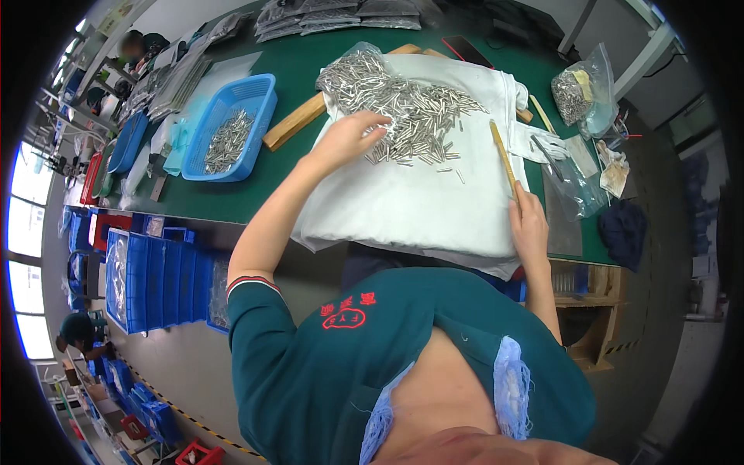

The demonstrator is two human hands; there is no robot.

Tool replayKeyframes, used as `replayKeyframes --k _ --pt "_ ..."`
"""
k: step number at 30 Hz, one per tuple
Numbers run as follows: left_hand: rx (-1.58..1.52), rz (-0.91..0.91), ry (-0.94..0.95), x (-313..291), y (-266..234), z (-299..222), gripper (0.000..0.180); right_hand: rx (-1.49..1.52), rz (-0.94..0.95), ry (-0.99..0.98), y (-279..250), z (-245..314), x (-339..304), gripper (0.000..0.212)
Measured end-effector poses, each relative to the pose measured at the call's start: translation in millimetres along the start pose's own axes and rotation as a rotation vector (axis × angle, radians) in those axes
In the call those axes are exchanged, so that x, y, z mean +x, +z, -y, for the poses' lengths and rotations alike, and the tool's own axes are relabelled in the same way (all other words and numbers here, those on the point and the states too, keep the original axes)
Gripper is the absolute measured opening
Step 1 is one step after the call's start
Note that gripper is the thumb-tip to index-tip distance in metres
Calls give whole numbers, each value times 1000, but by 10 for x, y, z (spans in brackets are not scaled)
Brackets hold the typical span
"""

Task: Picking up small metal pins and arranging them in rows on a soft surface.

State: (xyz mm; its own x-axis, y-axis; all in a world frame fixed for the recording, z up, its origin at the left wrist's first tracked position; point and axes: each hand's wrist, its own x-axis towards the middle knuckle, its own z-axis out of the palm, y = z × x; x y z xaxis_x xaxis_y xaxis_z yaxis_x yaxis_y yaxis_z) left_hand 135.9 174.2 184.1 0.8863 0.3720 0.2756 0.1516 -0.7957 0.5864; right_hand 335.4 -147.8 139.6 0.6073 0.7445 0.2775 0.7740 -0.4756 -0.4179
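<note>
A heap of small silvery metal pins lies spread over a white cloth on the table. At the heap's left side is my left hand, its fingers bent and thumb apart, with pins showing beyond the fingertips; nothing is plainly held. A clear plastic bag with more pins lies at the heap's far left. My right hand is closed round the near end of a thin yellowish stick, which points away from me over the cloth's right part. A few loose pins lie between the heap and the stick.
A blue basket with pins stands left of the cloth. Wooden bars lie by the cloth's edges. Rightward are a white glove, a bag of metal parts and tweezers. A phone lies at the back.
</note>
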Motion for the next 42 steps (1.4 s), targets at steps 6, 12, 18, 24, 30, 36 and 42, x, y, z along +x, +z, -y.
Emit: replayKeyframes --k 6,12,18,24,30,36,42 --pt "138 86 34 297 743 -185 32 -108 -52 -220 -80 266 76 52" --pt "292 -92 151 312 1189 -138 36 -14 259 -96 339 556 434 49" --pt "293 60 183 -162 884 -288 38 141 246 -126 499 642 591 28" --pt "429 -95 74 -409 730 -87 33 275 273 -332 601 811 573 22" --pt "548 -189 64 -326 635 14 31 207 337 -174 428 848 417 19" --pt "200 -126 16 -480 788 -440 23 150 272 -51 335 700 244 16" --pt "179 -92 18 -465 1006 -575 18 150 351 -164 267 829 273 12"
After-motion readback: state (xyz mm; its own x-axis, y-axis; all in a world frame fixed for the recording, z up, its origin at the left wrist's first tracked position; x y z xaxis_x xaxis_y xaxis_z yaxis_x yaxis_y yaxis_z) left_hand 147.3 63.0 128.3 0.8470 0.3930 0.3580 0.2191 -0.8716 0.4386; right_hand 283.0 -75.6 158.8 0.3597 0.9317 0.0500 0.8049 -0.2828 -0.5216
